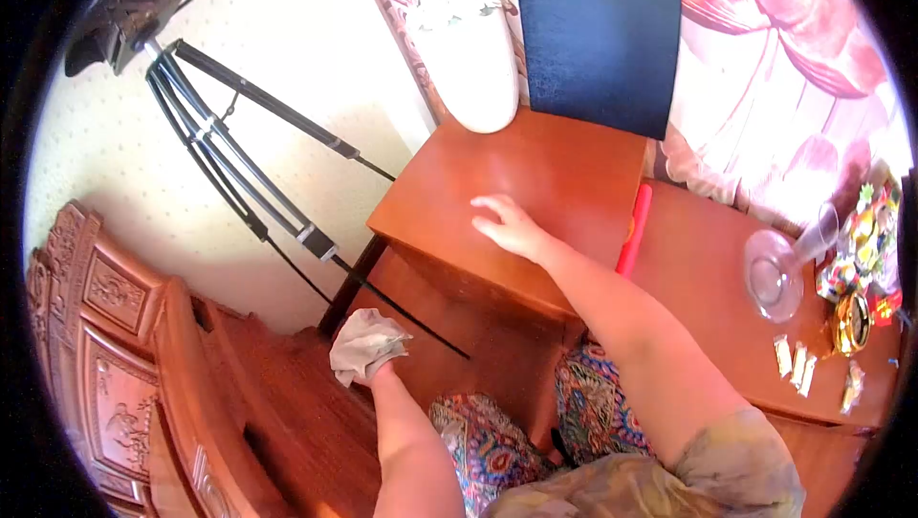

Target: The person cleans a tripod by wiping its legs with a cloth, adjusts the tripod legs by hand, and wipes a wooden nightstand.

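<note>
My right hand [510,228] is over the wooden cabinet top [564,164], with its fingers apart and nothing in them; whether it touches the surface is unclear. Lower left, my left hand is wrapped round a pale grey cloth [366,344], which covers nearly all of the hand. At the back of the cabinet top stand a white vase [469,68] and a dark blue panel [601,35].
A black tripod [239,169] stands at the left, beside a carved wooden chair [182,374]. On the right-hand surface [703,327] are a red object [635,231], a glass dish [773,276], a gold bowl [850,325] and small wrapped items [801,372].
</note>
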The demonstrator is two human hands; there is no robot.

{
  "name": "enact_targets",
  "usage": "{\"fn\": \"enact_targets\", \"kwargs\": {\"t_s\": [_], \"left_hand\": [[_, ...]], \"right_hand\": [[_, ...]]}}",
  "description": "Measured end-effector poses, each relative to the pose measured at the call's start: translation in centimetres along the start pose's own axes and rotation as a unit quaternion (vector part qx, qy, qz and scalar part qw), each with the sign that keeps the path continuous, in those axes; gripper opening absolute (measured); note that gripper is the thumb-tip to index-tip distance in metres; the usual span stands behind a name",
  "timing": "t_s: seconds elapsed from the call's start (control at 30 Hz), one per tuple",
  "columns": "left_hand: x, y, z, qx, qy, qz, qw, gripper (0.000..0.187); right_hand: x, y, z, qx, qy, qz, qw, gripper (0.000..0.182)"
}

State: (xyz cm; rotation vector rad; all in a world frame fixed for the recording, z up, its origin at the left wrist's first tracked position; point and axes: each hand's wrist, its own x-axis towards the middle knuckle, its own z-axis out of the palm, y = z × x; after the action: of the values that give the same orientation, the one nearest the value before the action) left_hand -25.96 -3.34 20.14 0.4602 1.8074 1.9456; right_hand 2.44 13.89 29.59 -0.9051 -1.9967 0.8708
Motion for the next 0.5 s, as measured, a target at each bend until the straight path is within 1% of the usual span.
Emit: {"fn": "enact_targets", "kwargs": {"t_s": [0.03,0.1,0.13,0.2,0.27,0.3,0.33,0.37,0.4,0.43,0.47,0.5], "left_hand": [[-1.3,1.3,-0.1,0.004,-0.007,0.025,1.000,0.067],[-3.8,3.8,0.1,0.037,-0.031,0.090,0.995,0.068],[-5.2,5.2,0.4,0.065,-0.044,0.133,0.988,0.069],[-7.6,7.3,0.9,0.193,-0.059,0.246,0.948,0.071],[-9.6,9.1,1.5,0.317,-0.051,0.338,0.885,0.073],[-10.7,9.7,2.0,0.352,-0.055,0.365,0.860,0.074],[-11.8,10.0,2.8,0.369,-0.068,0.380,0.845,0.075],[-12.8,10.2,3.5,0.333,-0.109,0.355,0.867,0.076],[-14.1,10.2,4.4,-0.083,-0.304,0.203,0.927,0.071],[-15.4,10.2,5.4,-0.477,-0.371,-0.034,0.796,0.068],[-16.9,10.5,6.7,-0.279,-0.363,0.086,0.885,0.071],[-18.5,10.7,8.0,-0.066,-0.320,0.197,0.924,0.073]], "right_hand": [[-0.7,-0.4,-0.2,0.076,0.043,0.000,0.996,0.038],[-3.8,-3.7,-2.0,0.117,0.043,-0.010,0.992,0.036],[-5.6,-4.6,-2.9,0.179,0.024,0.004,0.984,0.036],[-9.4,-5.6,-3.8,0.285,-0.008,0.046,0.957,0.036],[-12.6,-6.6,-4.9,0.348,-0.032,0.094,0.932,0.039],[-13.9,-7.7,-5.2,0.349,-0.040,0.097,0.931,0.039],[-15.4,-8.8,-5.7,0.367,-0.028,0.096,0.925,0.040],[-16.8,-9.3,-6.1,0.384,-0.009,0.093,0.919,0.041],[-17.9,-9.4,-6.1,0.369,-0.006,0.043,0.928,0.041],[-18.9,-9.7,-6.2,0.346,0.000,0.015,0.938,0.045],[-19.7,-10.3,-6.6,0.305,0.021,0.028,0.952,0.049],[-20.4,-10.8,-6.9,0.262,0.042,0.043,0.963,0.052]]}}
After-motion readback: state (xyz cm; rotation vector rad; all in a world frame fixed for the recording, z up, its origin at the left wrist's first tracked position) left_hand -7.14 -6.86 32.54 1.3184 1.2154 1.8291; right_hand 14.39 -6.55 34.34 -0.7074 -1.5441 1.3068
